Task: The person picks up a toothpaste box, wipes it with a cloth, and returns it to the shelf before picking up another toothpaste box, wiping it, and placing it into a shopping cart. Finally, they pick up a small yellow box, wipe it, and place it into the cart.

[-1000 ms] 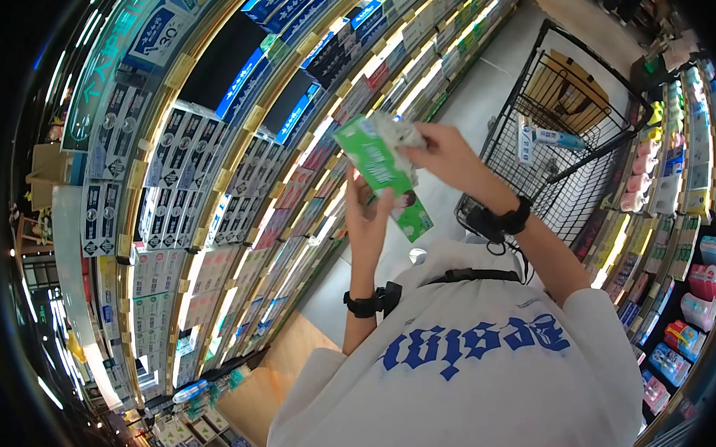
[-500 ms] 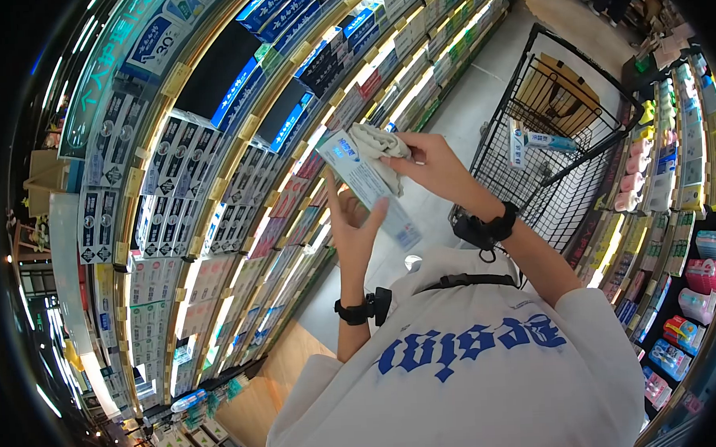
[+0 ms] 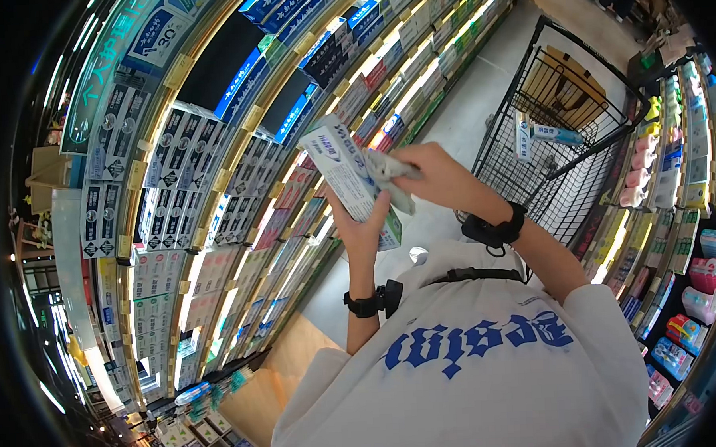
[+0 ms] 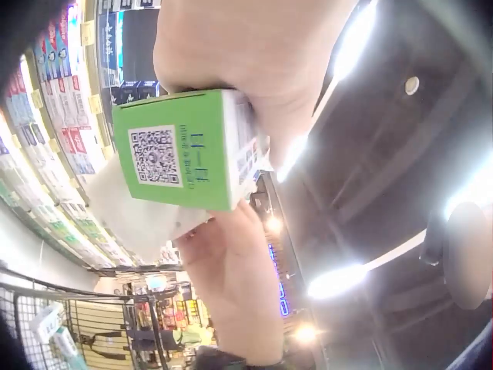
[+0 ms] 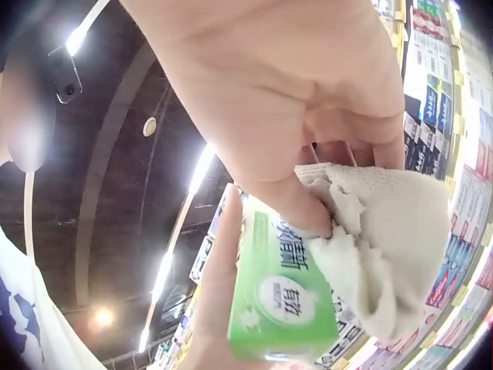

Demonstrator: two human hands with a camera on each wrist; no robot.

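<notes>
My left hand (image 3: pixel 360 230) grips a long green-and-white toothpaste box (image 3: pixel 335 164), held tilted in front of the shelves. A side with fine print faces the head camera. The box's green end with a QR code (image 4: pixel 155 156) fills the middle of the left wrist view. My right hand (image 3: pixel 440 176) pinches a crumpled off-white cloth (image 5: pixel 393 239) between thumb and fingers. The cloth lies against the side of the box. In the right wrist view, a green face of the box (image 5: pixel 266 308) shows under the thumb, beside the cloth.
Shelves of boxed toothpaste (image 3: pixel 175 159) run along the left. A black wire shopping cart (image 3: pixel 524 176) stands ahead on the right, holding a brown bag (image 3: pixel 561 87) and blue-and-white boxes (image 3: pixel 558 135). Another shelf with packaged goods (image 3: pixel 671 354) lines the right side.
The box has turned in my left hand from its green face to the white printed side, and tilts differently. My right hand with the cloth has moved down along the box.
</notes>
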